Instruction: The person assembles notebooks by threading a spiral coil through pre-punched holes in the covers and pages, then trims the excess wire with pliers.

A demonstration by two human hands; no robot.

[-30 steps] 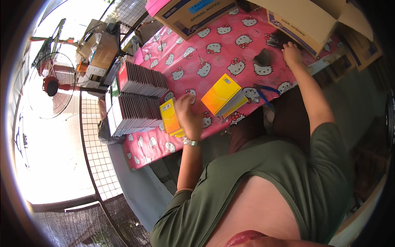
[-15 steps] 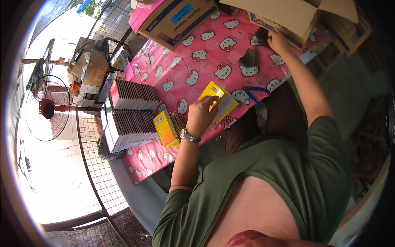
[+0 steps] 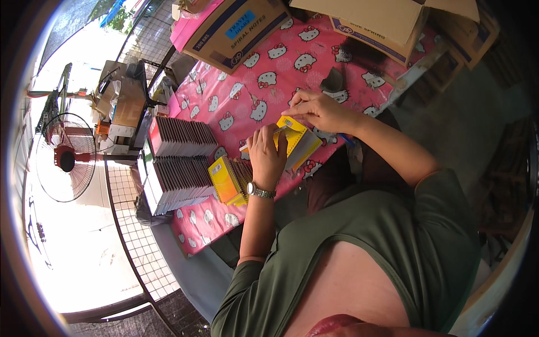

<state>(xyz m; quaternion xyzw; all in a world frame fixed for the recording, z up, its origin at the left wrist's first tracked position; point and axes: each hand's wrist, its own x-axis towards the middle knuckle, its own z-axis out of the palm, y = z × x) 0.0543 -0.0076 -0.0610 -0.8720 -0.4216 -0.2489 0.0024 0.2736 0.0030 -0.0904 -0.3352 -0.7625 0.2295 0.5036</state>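
The yellow booklet (image 3: pixel 298 141) lies under both hands; left hand (image 3: pixel 266 153) presses it flat, fingers curled; right hand (image 3: pixel 318 110) pinches its top edge.

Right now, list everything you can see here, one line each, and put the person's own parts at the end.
tablecloth: one, pink with white cartoon cats, over the table
yellow booklet: one, under both hands at the table's near edge
yellow notebook: one, spiral-bound, left of the left wrist
dark booklet stacks: two rows, left end of table
cardboard boxes: several, brown, along the far edge
fan: one, standing, far left
wire mesh panel: one, beside the table
left hand: on the booklet, wristwatch worn
right hand: pinching the booklet's top edge
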